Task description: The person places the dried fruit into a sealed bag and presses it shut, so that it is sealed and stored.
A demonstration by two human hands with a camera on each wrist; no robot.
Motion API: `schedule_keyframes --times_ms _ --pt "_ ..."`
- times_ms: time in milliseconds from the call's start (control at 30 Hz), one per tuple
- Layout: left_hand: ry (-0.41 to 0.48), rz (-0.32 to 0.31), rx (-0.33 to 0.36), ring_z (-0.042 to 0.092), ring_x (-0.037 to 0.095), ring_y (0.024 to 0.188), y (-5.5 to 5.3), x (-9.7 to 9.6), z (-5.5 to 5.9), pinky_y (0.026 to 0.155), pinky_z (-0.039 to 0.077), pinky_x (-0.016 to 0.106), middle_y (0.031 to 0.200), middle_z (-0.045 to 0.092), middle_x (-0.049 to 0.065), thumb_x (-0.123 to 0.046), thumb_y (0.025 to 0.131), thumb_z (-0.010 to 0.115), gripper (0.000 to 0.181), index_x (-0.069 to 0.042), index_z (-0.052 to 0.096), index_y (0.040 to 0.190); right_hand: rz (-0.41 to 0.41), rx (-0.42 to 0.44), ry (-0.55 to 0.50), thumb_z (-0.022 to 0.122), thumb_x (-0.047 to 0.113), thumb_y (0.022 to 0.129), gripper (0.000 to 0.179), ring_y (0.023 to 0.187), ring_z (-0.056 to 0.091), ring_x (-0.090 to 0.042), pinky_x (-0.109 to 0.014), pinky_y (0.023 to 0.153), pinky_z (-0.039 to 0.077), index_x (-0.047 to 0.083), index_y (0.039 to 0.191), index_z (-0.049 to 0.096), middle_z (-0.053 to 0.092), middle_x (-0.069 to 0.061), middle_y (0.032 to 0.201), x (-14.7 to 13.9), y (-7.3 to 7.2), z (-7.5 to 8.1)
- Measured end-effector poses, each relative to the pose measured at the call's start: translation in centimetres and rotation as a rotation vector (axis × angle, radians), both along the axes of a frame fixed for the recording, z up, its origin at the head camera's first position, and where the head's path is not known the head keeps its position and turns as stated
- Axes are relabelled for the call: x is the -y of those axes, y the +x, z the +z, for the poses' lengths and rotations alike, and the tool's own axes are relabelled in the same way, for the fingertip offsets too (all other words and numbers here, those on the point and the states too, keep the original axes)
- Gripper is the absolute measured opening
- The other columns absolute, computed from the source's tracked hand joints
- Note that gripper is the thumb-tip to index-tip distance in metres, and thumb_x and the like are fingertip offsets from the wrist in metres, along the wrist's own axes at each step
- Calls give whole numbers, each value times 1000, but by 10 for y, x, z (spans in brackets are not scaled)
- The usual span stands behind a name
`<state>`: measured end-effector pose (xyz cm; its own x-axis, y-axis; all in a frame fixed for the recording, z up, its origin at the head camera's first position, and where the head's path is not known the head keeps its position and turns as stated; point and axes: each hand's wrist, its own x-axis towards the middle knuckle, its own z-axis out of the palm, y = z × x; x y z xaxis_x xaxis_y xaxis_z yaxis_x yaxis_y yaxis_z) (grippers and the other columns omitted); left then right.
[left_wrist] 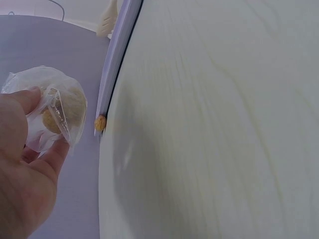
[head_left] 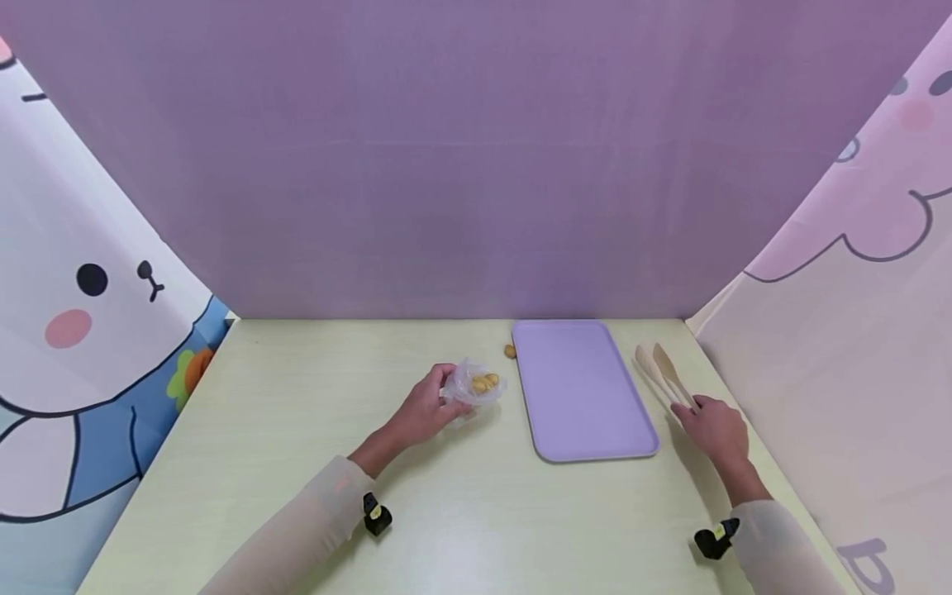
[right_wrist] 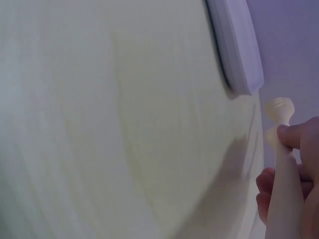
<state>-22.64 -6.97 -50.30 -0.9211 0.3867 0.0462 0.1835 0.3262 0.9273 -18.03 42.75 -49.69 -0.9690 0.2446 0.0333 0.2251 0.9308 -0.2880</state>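
My left hand point(head_left: 424, 406) grips a clear plastic bag point(head_left: 463, 388) to the left of the tray. Several small yellow-brown round pieces point(head_left: 485, 383) show through the bag's mouth, and more show through its side in the left wrist view. On the right, my right hand point(head_left: 716, 428) holds a pair of beige tongs point(head_left: 664, 376), their two arms apart and pointing to the back. In the right wrist view the thumb presses on one tongs arm point(right_wrist: 284, 194), which ends in a ridged tip. Between the hands lies a lilac tray point(head_left: 583, 388).
A single brown round piece point(head_left: 509, 351) lies at the tray's back left edge. The pale wood-grain table point(head_left: 327, 388) ends at a purple back wall point(head_left: 461, 165). Printed cartoon side panels point(head_left: 855, 372) rise on both sides, the right one near my right hand.
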Motion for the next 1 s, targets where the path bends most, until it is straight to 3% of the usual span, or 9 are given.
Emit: schedule_keyframes --times_ms 133,400,733,1000 --pt "4 -2 -2 56 26 128 -1 0 -1 106 52 50 140 55 10 -17 93 74 60 -8 42 144 -22 31 -31 59 47 98 60 69 60 -33 -35 50 40 -2 131 62 70 -29 100 -2 1 -5" --pt "21 -2 -23 58 26 125 0 -1 -1 103 54 48 137 57 12 -15 93 74 59 -5 43 142 -53 57 -57 58 46 98 59 65 54 -27 -33 50 37 -5 128 61 63 -15 81 1 4 -11" --pt "29 1 -5 57 25 126 2 -1 1 104 54 48 138 56 10 -16 94 73 59 -6 43 143 -71 84 -31 58 48 95 52 66 56 -32 -38 47 39 -1 107 64 64 -23 85 3 2 -10" --pt "14 19 -10 58 25 124 4 0 0 103 54 48 136 57 10 -18 93 74 59 -7 44 143 -72 93 -53 61 44 94 42 63 53 -28 -36 48 38 3 89 60 58 -15 75 6 3 -9"
